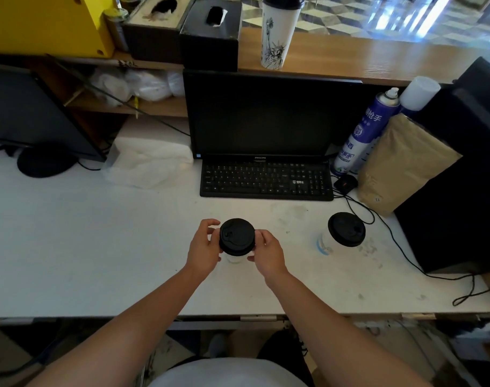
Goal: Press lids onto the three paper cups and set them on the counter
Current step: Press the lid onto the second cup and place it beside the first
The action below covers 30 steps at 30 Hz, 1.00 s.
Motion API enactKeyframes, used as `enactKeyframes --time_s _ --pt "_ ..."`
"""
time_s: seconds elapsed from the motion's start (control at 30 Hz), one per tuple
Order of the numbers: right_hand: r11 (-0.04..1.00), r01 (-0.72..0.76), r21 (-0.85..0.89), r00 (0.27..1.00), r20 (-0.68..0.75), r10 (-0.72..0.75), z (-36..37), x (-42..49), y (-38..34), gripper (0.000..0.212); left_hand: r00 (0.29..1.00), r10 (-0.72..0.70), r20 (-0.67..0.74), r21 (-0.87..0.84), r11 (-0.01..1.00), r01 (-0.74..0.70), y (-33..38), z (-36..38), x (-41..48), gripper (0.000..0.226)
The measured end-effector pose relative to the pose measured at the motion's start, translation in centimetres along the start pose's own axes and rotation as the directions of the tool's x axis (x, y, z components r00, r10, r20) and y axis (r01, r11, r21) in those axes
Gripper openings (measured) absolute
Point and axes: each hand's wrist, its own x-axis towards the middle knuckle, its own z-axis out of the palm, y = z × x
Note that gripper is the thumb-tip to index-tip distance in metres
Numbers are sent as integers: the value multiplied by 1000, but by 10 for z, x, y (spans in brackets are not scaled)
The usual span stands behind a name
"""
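Note:
A white paper cup with a black lid on top stands on the white desk in front of me. My left hand grips the lid's left side and my right hand grips its right side. A second white cup with a black lid stands to the right, untouched. A third white cup with a black lid, printed with a statue drawing, stands on the raised wooden counter at the back.
A black keyboard and monitor sit behind the cups. A spray can, brown paper bag, black mouse and cables lie right. Tissue boxes stand on the counter, a white bag lies left.

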Motion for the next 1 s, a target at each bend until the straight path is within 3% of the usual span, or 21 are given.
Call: enactKeyframes --time_s 0.2,0.37,0.53,0.67,0.73,0.83,0.9,1.0 --pt "998 -59 -32 998 -6 59 0 4 -11 25 996 45 79 -21 999 -43 2 0 -8 37" --pt "998 -57 -37 998 20 58 -6 13 -23 23 984 -31 178 -162 985 60 7 -3 -13 40" --pt "955 -248 162 948 245 205 -19 11 -34 30 954 -140 264 -334 915 227 15 -9 -12 32" --pt "884 -327 334 891 421 171 -27 2 -40 32 953 -184 242 -474 834 282 21 -12 -5 30" --pt "904 -262 338 870 488 70 -34 1 -45 35 943 -223 247 -549 769 326 30 -15 1 28" --pt "941 -129 314 833 549 -69 -44 5 -52 59 942 -218 256 -637 694 334 45 -18 9 21" --pt "958 -51 283 847 521 -109 -46 8 -57 70 942 -186 280 -666 669 330 53 -17 12 18" --pt "981 59 187 892 432 -136 -46 10 -63 77 938 -172 300 -625 708 329 60 -14 11 22"
